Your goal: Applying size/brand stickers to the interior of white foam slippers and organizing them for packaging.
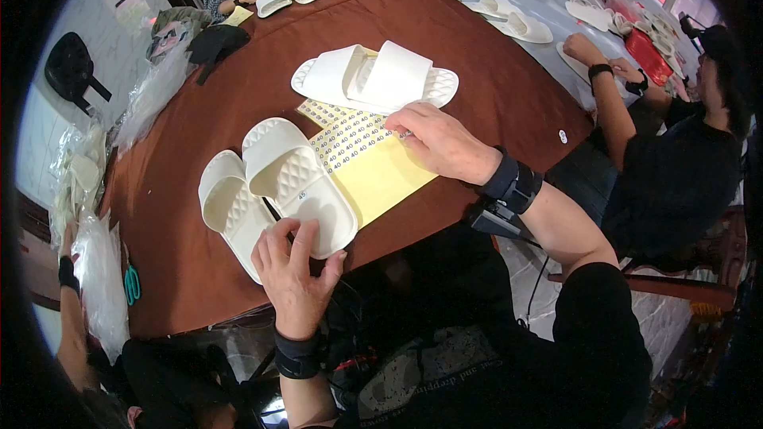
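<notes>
Two white slippers lie side by side before me. My left hand (296,270) rests at the heel of the right-hand slipper (338,210), bent fingers apart on its quilted footbed and thumb by its edge. A small size sticker (302,196) sits on that footbed. The other slipper (226,199) lies left of it, partly under my hand. My right hand (449,144) is over the yellow-backed sticker sheet (389,183), thumb and fingers closed together; what they pinch is hidden. Another pair of white slippers (381,75) lies just beyond, touching the sheets.
A brown cloth covers the table (175,262). Teal scissors (131,280) and plastic bags (103,286) are at the left edge. Co-workers sit across and at right, with more slippers (517,24). A black cap (214,46) lies at the far left.
</notes>
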Motion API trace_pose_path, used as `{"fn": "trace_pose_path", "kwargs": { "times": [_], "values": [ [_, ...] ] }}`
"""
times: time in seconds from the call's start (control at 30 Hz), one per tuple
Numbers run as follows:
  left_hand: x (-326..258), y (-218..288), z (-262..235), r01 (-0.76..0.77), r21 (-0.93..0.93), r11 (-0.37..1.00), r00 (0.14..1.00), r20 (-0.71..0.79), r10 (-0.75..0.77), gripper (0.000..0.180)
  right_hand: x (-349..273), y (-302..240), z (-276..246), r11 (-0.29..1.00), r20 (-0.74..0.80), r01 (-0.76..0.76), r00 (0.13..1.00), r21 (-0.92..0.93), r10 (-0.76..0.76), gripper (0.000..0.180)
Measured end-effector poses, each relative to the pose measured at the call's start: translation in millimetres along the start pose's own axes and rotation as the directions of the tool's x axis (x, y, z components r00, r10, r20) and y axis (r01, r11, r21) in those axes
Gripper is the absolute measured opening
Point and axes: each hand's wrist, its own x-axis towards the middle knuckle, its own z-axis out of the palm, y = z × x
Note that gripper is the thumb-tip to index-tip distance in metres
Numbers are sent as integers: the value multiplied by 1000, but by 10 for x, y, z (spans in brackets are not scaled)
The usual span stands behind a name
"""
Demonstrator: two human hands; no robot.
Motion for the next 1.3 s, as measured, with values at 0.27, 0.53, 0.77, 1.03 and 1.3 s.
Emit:
{"fn": "trace_pose_path", "kwargs": {
  "times": [0.27,0.53,0.77,1.03,1.3],
  "values": [
    [-15,-18,7,-8,-7,1000,1000,-20,8,53,-5,-2,21,999,-14,-39,999,-1,39,23],
    [-139,-20,147,-85,-18,996,974,-211,79,39,23,-57,-15,997,44,-74,996,-27,75,23],
    [-160,-30,159,-82,2,997,973,-216,81,39,8,-55,-18,999,15,-46,999,-17,46,20],
    [-168,-33,166,-69,11,998,979,-191,70,40,5,-15,12,1000,-41,20,999,-13,-20,20],
    [-177,-19,173,-62,-2,998,979,-196,60,38,-9,-4,17,1000,-39,-1,999,16,1,18]
  ]
}}
